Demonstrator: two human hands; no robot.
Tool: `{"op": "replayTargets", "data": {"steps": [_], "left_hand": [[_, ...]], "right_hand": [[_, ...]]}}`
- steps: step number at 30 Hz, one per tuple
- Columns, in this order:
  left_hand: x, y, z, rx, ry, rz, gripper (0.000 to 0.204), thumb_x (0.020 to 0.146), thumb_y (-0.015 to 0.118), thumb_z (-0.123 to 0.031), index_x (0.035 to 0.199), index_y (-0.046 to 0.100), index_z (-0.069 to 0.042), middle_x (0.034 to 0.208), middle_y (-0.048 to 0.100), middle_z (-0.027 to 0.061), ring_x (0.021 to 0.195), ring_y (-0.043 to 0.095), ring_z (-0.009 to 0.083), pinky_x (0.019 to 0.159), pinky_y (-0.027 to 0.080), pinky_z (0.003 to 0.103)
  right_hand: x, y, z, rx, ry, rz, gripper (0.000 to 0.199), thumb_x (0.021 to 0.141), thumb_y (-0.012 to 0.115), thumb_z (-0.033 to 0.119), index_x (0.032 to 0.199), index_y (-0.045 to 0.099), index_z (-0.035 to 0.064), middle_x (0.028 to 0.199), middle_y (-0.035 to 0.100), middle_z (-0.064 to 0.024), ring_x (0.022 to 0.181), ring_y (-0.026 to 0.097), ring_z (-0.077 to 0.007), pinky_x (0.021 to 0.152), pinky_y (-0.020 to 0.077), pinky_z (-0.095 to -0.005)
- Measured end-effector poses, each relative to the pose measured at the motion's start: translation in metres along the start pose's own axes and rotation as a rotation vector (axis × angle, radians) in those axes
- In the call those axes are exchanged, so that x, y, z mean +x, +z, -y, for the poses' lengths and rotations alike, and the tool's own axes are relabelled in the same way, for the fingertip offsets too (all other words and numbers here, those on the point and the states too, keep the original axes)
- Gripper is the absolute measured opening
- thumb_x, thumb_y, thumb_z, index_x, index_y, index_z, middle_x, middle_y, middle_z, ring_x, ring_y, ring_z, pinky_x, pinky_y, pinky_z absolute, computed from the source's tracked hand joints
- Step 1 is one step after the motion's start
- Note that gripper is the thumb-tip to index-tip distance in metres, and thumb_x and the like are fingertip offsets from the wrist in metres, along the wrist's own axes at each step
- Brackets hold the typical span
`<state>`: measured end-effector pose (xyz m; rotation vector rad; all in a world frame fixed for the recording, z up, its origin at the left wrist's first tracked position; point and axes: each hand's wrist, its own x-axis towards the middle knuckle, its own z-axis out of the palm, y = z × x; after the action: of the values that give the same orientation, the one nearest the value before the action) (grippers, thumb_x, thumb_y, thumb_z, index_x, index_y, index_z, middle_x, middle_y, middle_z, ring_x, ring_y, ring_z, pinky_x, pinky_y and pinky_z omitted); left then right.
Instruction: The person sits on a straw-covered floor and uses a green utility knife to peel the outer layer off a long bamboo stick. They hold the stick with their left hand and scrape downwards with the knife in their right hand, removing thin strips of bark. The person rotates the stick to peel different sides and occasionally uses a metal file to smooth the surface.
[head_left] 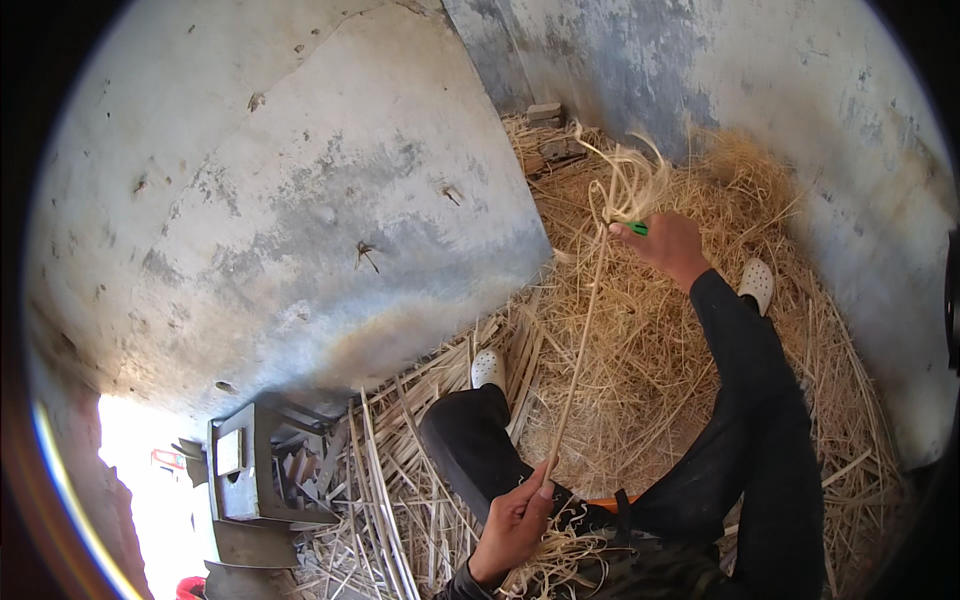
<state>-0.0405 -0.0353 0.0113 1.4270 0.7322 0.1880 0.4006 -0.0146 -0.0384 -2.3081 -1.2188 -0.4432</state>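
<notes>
A long, thin, pale wooden strip [585,355] runs up and away from my lap, slanting slightly to the right. Its near end is gripped in my left hand [515,530], fingers closed round it. At the far end my right hand [670,245] is closed on a green-handled cutting tool [637,228], its blade hidden from view. Fine curled shavings [635,180] fan out from the strip just beyond the tool. More loose shavings [565,560] lie over my lap beside the left hand.
Straw-like shavings [640,330] cover the floor between my feet, heaped against the far wall [620,60]. Long split strips [385,500] lie at left. A worn grey wall [330,200] stands at left, with a broken cabinet-like box [245,490] near the bright doorway.
</notes>
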Motion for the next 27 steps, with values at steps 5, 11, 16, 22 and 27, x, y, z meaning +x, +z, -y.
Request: {"op": "replayTargets", "data": {"steps": [5,11,16,22,27], "left_hand": [[0.014,-0.007,-0.006,-0.072,0.001,0.022,0.043,0.102,0.046,-0.018,0.141,0.041,0.000,0.068,0.037,-0.0083,0.057,0.032,0.0007,0.051,0.029,0.018],[0.037,-0.028,0.000,-0.568,-0.066,-0.001,0.042,0.103,0.043,-0.019,0.141,0.039,-0.002,0.066,0.037,-0.0035,0.047,0.032,0.0038,0.047,0.032,0.020],[0.048,-0.025,-0.014,-0.675,-0.072,0.090,0.043,0.103,0.042,-0.018,0.142,0.038,-0.002,0.067,0.035,-0.0030,0.047,0.031,0.0044,0.047,0.033,0.020],[0.041,-0.021,-0.015,-0.452,-0.064,0.053,0.044,0.103,0.042,-0.019,0.143,0.037,-0.003,0.068,0.038,-0.0033,0.049,0.035,0.0038,0.050,0.035,0.020],[0.037,-0.017,-0.020,-0.318,-0.023,0.000,0.045,0.103,0.043,-0.017,0.145,0.035,-0.003,0.069,0.038,-0.0053,0.053,0.034,0.0026,0.050,0.032,0.019]], "right_hand": [[0.006,-0.004,0.011,0.131,0.156,0.114,0.079,0.082,0.035,0.082,0.045,0.040,0.0136,0.041,0.026,0.0049,0.034,0.023,-0.0109,0.033,0.0163,-0.0326],[-0.055,-0.043,0.101,0.371,-0.086,0.456,0.083,0.079,0.038,0.085,0.046,0.048,0.0084,0.041,0.033,-0.0010,0.035,0.033,-0.0151,0.035,0.0240,-0.0358],[-0.117,-0.040,0.143,0.288,-0.476,0.281,0.082,0.076,0.043,0.084,0.049,0.059,0.0085,0.037,0.039,-0.0055,0.035,0.047,-0.0206,0.035,0.0324,-0.0374],[-0.083,-0.039,0.125,0.174,-0.260,0.419,0.085,0.075,0.041,0.085,0.052,0.062,0.0057,0.039,0.045,-0.0091,0.035,0.051,-0.0251,0.037,0.0396,-0.0381],[-0.091,-0.032,0.133,0.327,-0.356,0.215,0.082,0.076,0.046,0.082,0.050,0.058,0.0060,0.037,0.042,-0.0079,0.033,0.049,-0.0224,0.036,0.0379,-0.0382]]}}
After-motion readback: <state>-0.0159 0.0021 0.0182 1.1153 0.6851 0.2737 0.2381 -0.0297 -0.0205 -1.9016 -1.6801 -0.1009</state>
